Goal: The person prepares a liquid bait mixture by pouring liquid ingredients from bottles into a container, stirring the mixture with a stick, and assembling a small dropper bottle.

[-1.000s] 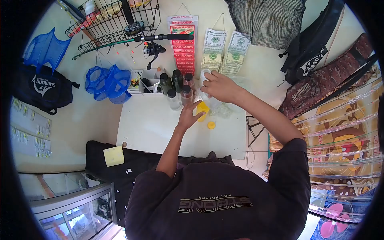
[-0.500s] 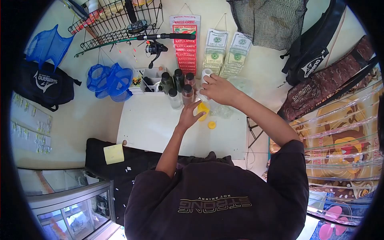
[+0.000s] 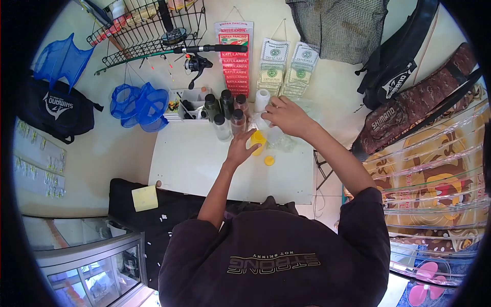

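The table [image 3: 230, 179] spreads beneath both hands. Bottles [image 3: 225, 110] stand beyond the left hand [image 3: 238, 149], whose thumb and fingers spread beside the yellow cup [image 3: 260, 139]; steadying its side would limit tipping. The right hand [image 3: 287, 116] curls by the white bottle [image 3: 262, 101]; its grip I cannot tell. The lid [image 3: 269, 160] lies nearer the person.

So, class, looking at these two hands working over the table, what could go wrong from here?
The yellow container looks uncapped, with a yellow lid lying nearby, so a nudge from the left hand could tip it.
The dark-capped bottles stand close together beside that hand; a bump might topple several.
The right hand is close to crumpled clear plastic, which might catch on its fingers.
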`<action>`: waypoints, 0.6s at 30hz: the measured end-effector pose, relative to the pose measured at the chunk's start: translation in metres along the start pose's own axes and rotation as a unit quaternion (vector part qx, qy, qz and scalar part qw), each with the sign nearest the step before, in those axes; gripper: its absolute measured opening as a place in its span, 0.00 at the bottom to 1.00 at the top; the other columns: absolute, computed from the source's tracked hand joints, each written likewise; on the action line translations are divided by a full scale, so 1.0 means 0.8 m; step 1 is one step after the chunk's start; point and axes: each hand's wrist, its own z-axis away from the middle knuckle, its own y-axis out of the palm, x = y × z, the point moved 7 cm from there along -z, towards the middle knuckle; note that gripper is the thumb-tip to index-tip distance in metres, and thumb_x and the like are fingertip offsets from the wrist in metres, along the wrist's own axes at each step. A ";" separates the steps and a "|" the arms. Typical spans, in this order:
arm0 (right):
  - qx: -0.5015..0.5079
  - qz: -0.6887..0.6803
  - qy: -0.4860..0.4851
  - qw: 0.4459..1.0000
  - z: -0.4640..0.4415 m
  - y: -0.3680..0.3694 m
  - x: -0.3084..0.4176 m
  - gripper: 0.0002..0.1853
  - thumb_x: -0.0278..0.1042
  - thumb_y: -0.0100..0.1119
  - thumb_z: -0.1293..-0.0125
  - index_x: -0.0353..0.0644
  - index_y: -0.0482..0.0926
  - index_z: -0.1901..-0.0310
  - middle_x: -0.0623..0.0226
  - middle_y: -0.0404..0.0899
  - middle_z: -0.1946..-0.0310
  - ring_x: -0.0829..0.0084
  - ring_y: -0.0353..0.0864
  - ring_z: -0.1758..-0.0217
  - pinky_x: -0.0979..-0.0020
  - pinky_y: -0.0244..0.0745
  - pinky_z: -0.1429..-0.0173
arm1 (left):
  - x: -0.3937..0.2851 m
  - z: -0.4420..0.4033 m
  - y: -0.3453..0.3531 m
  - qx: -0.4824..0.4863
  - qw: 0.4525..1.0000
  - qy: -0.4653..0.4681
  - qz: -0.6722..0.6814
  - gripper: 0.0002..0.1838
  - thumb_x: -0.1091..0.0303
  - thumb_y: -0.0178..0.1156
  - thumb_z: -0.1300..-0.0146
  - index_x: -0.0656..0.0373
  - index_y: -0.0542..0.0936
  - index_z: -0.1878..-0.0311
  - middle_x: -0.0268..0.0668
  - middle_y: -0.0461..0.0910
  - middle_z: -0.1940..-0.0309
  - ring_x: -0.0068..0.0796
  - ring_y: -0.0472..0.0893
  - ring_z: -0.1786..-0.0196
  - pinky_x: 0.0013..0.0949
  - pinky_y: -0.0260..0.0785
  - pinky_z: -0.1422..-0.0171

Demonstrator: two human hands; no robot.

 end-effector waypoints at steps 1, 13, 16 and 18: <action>-0.016 -0.021 0.014 1.000 0.004 -0.002 -0.004 0.15 0.35 0.65 0.41 0.45 0.80 0.52 0.70 0.80 0.54 0.66 0.70 0.43 0.65 0.65 0.38 | -0.001 0.001 -0.002 0.000 1.000 -0.007 0.004 0.36 0.51 0.69 0.42 0.53 0.72 0.32 0.43 0.75 0.37 0.46 0.68 0.32 0.43 0.60 0.27; -0.266 -0.311 0.290 0.865 0.078 0.013 -0.033 0.18 0.30 0.65 0.38 0.42 0.78 0.47 0.59 0.79 0.57 0.58 0.70 0.46 0.61 0.68 0.41 | -0.023 0.009 -0.094 -0.116 0.991 0.028 0.066 0.36 0.59 0.73 0.46 0.56 0.73 0.34 0.43 0.74 0.37 0.47 0.69 0.32 0.43 0.62 0.28; -0.311 -0.337 0.313 0.832 0.072 0.025 -0.012 0.18 0.30 0.65 0.37 0.42 0.78 0.46 0.57 0.78 0.54 0.58 0.70 0.46 0.62 0.67 0.39 | -0.045 0.012 -0.144 -0.151 0.984 0.046 0.083 0.35 0.63 0.74 0.47 0.56 0.73 0.35 0.43 0.75 0.38 0.45 0.71 0.34 0.42 0.64 0.30; -0.322 -0.347 0.312 0.824 0.063 0.031 0.009 0.18 0.30 0.65 0.37 0.41 0.78 0.46 0.57 0.78 0.54 0.58 0.70 0.45 0.63 0.67 0.38 | -0.041 0.017 -0.167 -0.165 0.981 0.056 0.082 0.35 0.67 0.74 0.47 0.56 0.74 0.35 0.42 0.76 0.38 0.43 0.73 0.36 0.41 0.67 0.34</action>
